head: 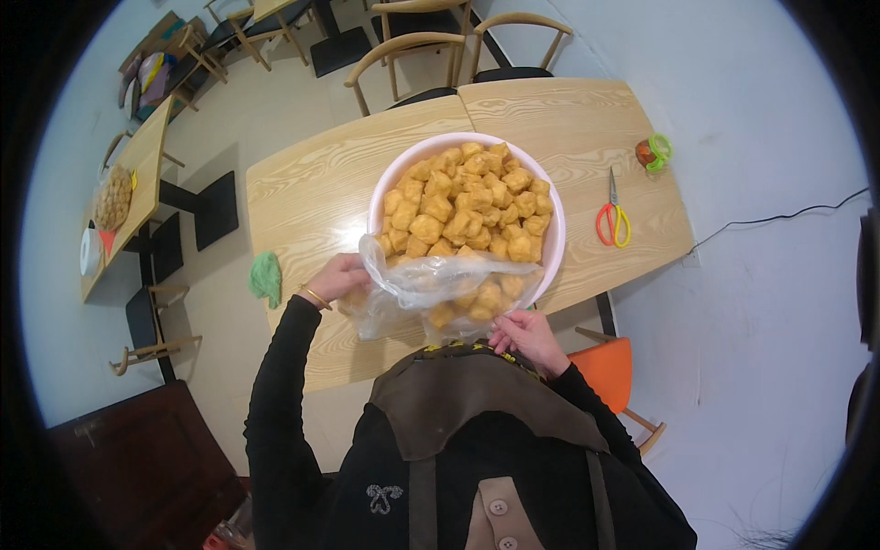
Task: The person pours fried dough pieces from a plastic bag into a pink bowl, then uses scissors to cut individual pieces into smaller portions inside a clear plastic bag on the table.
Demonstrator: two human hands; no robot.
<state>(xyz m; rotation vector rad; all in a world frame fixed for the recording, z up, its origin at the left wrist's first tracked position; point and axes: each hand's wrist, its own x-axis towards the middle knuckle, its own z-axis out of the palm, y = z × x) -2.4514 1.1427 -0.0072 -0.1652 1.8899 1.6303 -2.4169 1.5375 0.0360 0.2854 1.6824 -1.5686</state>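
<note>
A large pale pink basin [555, 242] stands on the wooden table, heaped with golden fried tofu puffs [467, 196]. Across its near side lies a clear plastic bag [412, 285], with several puffs visible through the film. My left hand [340, 276] grips the bag's left side by the basin's rim. The bag's lower right part is pinched in the fingers of my right hand [526, 337], close to my apron [467, 392]. Some of the bag's lower edge is hard to make out against the table.
Red-and-yellow-handled scissors [613, 216] lie to the right on the table [309, 185], with a green-lidded jar [653, 152] beyond. A green cloth [265, 279] rests at the left edge. An orange chair [605, 375] is at my right. A filled bag [114, 199] sits on another table.
</note>
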